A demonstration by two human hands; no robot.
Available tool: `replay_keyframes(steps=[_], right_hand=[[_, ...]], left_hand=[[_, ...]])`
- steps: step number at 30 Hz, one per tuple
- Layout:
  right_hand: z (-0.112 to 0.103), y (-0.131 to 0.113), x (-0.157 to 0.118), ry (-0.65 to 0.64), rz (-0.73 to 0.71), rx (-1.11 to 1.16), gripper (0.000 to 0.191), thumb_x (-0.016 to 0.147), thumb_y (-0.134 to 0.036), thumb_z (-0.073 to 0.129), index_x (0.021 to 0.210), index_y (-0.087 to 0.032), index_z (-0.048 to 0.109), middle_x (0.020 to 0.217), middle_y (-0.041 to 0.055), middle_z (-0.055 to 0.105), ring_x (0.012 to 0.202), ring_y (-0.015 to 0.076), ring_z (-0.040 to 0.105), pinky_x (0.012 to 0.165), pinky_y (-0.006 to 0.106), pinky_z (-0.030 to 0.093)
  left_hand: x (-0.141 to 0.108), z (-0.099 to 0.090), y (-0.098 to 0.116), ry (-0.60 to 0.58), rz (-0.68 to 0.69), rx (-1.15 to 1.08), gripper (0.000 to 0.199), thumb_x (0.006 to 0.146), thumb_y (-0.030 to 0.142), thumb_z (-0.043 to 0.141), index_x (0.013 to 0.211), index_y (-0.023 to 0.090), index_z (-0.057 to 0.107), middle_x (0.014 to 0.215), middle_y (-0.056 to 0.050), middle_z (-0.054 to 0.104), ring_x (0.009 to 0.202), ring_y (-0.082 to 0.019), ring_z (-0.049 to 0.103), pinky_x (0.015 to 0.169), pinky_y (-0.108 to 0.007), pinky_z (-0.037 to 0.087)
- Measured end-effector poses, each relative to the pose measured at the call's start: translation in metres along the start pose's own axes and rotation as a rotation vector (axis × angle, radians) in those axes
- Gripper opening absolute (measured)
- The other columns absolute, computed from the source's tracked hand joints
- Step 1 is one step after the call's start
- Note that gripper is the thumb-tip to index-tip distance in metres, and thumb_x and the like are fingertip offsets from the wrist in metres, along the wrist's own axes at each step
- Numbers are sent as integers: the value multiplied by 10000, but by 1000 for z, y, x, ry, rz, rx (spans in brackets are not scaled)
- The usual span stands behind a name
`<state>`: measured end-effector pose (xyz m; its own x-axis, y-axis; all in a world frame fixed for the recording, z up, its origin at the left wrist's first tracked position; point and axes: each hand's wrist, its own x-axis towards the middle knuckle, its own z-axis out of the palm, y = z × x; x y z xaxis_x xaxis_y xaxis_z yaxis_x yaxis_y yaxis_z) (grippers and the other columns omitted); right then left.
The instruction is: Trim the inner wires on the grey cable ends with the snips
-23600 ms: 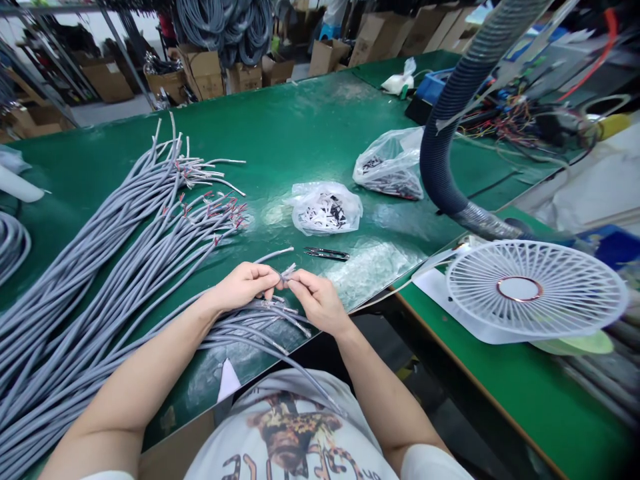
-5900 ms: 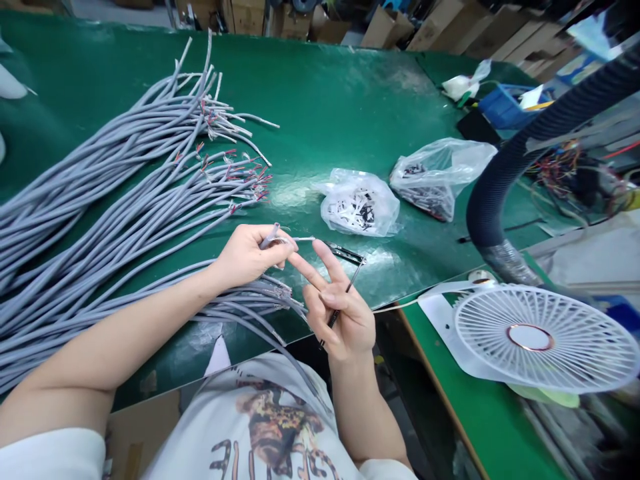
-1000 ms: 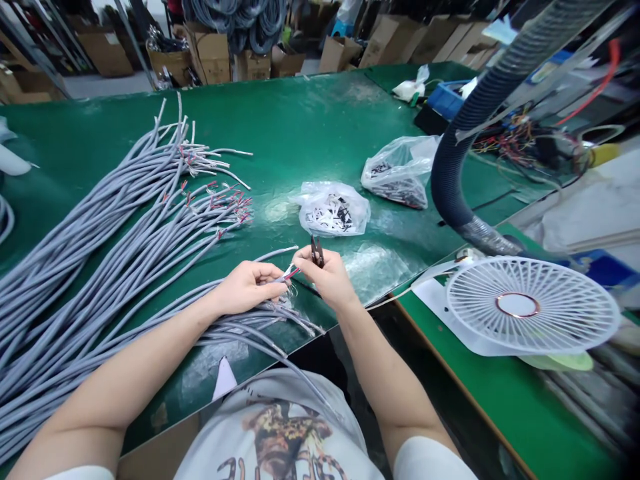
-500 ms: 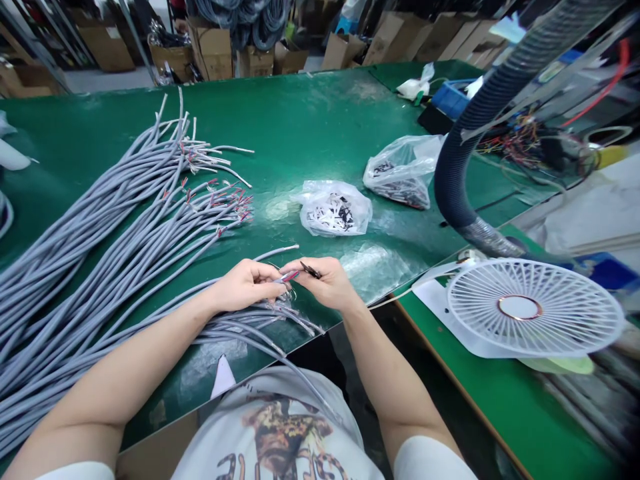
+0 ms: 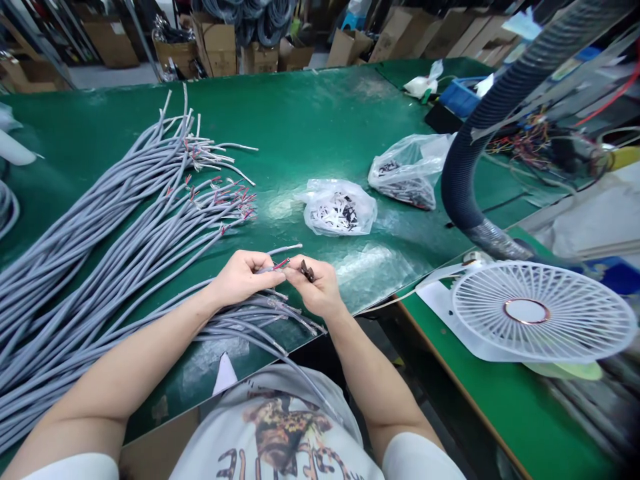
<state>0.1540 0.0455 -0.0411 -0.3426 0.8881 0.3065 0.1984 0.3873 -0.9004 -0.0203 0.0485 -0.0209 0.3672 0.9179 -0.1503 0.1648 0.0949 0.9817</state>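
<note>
Left of the white fan (image 5: 575,310), the snips' handles (image 5: 307,271) are hidden (mostly) by the right hand (image 5: 317,288).

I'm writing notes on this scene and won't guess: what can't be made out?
All in the head view:
- Stripped cable, gripped part: hidden by the left hand.
- Dark tool, lower part: covered by the right hand.
- Grey coil: cut off by the left edge.
- Contents of the nearer plastic bag: too small to identify.
</note>
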Motion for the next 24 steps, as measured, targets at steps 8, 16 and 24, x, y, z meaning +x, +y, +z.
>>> replay_keyframes(steps=[8,16,24], right_hand=[[-8,-10,-2,-4,-63,-141,275,895,-343,476,715,-168,589,602,-15,506,537,90,418,555,224,355],[-6,-17,-15,9,15,-27,285,894,-356,490,710,-166,597,569,-30,470,495,80,365,512,224,333],[-16,-26,-8,48,-22,-201,224,889,-296,491,723,-174,579,584,-23,483,522,88,392,535,230,335]], left_hand=[[3,-6,-4,-166,-41,-237,276,733,363,593,626,109,598,401,61,376,399,-47,286,463,-204,227],[2,-9,1,-215,19,-98,370,793,462,612,737,96,631,505,49,415,465,-49,320,470,-189,247],[4,-2,-5,-100,131,-30,287,811,338,610,987,114,649,683,-10,631,547,-72,503,555,-188,386]])
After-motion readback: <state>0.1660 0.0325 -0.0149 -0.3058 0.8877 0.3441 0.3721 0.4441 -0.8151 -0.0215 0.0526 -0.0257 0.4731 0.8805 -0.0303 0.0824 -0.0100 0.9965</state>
